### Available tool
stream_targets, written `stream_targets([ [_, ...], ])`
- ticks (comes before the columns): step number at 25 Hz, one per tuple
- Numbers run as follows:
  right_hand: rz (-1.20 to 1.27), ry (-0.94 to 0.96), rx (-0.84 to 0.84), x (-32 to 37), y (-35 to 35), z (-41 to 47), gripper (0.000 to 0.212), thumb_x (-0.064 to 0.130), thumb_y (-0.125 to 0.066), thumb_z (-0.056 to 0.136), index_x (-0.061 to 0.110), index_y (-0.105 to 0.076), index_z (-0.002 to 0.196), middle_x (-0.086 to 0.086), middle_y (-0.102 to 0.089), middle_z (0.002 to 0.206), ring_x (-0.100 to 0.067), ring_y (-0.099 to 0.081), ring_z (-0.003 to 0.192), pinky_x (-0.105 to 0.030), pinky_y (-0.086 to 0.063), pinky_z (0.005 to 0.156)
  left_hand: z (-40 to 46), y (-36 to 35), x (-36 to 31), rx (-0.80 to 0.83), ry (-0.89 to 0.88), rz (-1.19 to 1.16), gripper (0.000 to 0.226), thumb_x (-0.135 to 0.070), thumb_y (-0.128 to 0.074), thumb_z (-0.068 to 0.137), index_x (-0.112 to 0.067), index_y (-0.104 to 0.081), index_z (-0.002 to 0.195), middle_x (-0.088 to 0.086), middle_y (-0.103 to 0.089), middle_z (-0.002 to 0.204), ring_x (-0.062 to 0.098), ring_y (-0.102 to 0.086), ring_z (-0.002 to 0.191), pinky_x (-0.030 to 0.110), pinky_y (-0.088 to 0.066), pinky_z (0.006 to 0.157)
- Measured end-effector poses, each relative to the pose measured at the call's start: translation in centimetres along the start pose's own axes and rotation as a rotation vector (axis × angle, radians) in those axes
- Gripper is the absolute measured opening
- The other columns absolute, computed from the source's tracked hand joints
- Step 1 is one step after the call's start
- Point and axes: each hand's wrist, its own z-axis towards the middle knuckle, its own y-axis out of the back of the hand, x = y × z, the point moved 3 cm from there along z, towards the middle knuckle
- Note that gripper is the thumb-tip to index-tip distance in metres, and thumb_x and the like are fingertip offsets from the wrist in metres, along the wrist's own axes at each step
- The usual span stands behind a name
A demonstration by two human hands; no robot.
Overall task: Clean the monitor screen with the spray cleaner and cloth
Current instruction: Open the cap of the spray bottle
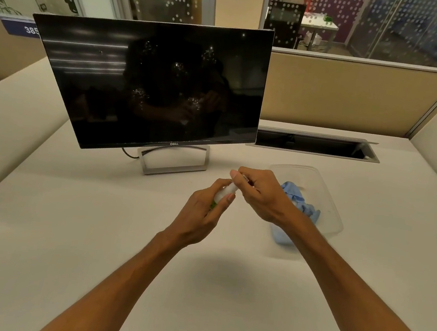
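Observation:
A black monitor [153,84] stands on a silver stand at the back left of the desk, its dark screen dotted with patches of spray droplets. In front of it, my left hand [203,212] grips a small white spray bottle [224,192] with a green label. My right hand [260,194] pinches the bottle's clear cap at the top of the bottle. A blue cloth [297,201] lies crumpled to the right, partly hidden behind my right wrist.
The cloth rests partly in a clear plastic tray [325,194] on the white desk [68,230]. An open cable trough [312,144] runs behind the tray. Beige partitions close off the back and sides. A cable leaves the monitor stand [174,160].

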Motion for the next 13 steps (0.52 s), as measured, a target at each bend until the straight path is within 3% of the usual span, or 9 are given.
stream_targets([
  [2, -0.024, -0.007, -0.039, -0.4, -0.1, -0.2, 0.032, 0.031, -0.044, 0.098, 0.007, -0.055, 0.081, -0.005, -0.053, 0.066, -0.016, -0.048, 0.061, -0.027, -0.044, 0.061, -0.1, 0.1, 0.8, -0.018, 0.014, 0.032, 0.031, -0.041, -0.037, 0.096, -0.018, -0.051, 0.111, -0.012, -0.05, 0.071, 0.009, -0.05, 0.062, 0.017, -0.042, 0.057],
  [5, 0.037, -0.039, -0.083, -1.4, -0.1, -0.5, 0.015, 0.03, -0.051, 0.095, 0.018, -0.058, 0.094, 0.009, -0.059, 0.08, -0.011, -0.059, 0.072, -0.015, -0.049, 0.065, -0.4, 0.1, 2.0, -0.016, 0.071, -0.018, 0.028, -0.038, -0.031, 0.098, -0.016, -0.05, 0.1, -0.006, -0.048, 0.071, 0.008, -0.046, 0.061, 0.022, -0.04, 0.057],
  [9, 0.063, -0.137, -0.163, -4.3, -0.8, -0.8, 0.013, 0.025, -0.062, 0.09, 0.02, -0.062, 0.102, 0.007, -0.063, 0.1, -0.008, -0.06, 0.085, -0.019, -0.051, 0.074, -0.7, -0.1, 3.2, -0.009, 0.146, -0.079, 0.03, -0.039, -0.031, 0.096, -0.014, -0.046, 0.102, 0.006, -0.052, 0.079, 0.01, -0.047, 0.067, 0.02, -0.042, 0.06],
  [13, -0.103, -0.216, -0.161, -6.8, -2.9, -1.1, 0.024, 0.017, -0.072, 0.081, 0.019, -0.062, 0.103, 0.002, -0.064, 0.09, -0.012, -0.06, 0.078, -0.026, -0.054, 0.073, -1.1, -0.3, 4.1, -0.032, 0.187, -0.076, 0.03, -0.04, -0.032, 0.095, -0.016, -0.045, 0.107, 0.005, -0.054, 0.086, 0.012, -0.051, 0.073, 0.017, -0.043, 0.062],
])
